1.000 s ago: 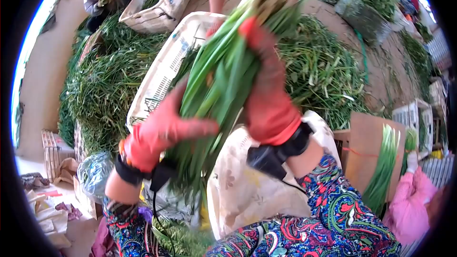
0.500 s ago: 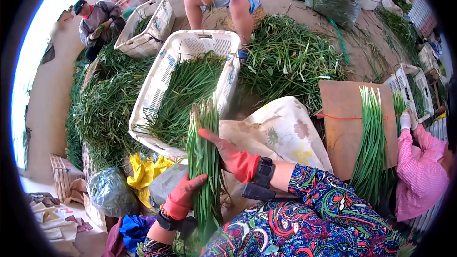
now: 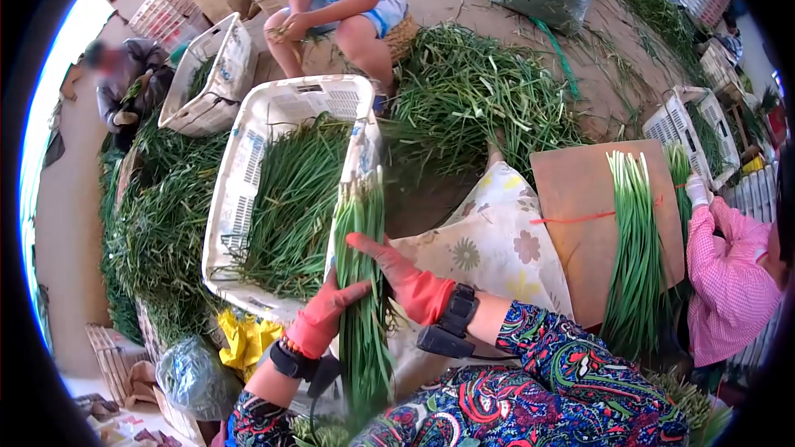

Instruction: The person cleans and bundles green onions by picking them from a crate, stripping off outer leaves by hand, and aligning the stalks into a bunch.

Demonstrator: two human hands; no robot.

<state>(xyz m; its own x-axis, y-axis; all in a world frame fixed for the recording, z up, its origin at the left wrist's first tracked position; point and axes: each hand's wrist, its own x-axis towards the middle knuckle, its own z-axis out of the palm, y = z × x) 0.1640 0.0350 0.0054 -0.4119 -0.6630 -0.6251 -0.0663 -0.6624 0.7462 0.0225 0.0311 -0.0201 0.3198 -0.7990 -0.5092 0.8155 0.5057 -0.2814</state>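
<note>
A thick bunch of green chives [image 3: 359, 236] stands nearly upright before me, pale stem ends at the top and leaves trailing down to my lap. My left hand [image 3: 323, 319], in a red rubber glove, grips it from the left, lower down. From the right, my gloved right hand [image 3: 414, 283] holds the same bunch slightly higher, its thumb or a finger lying across the stems. Parts of both hands' fingers are hidden behind the leaves. Just beyond the bunch is a white plastic crate [image 3: 219, 219] with loose chives [image 3: 294, 199] inside.
A brown board [image 3: 571, 257] at right carries another chive bunch [image 3: 633, 240] and a red tie [image 3: 571, 217]. Flower-patterned cloth [image 3: 497, 261] lies beside it. Heaps of chives [image 3: 489, 99] surround me. A co-worker in pink [image 3: 733, 281] works at right; two others sit ahead.
My left hand has moved up the bunch, closer to my right hand. The stem ends look more even. The view has shifted, so the crate appears further left and lower.
</note>
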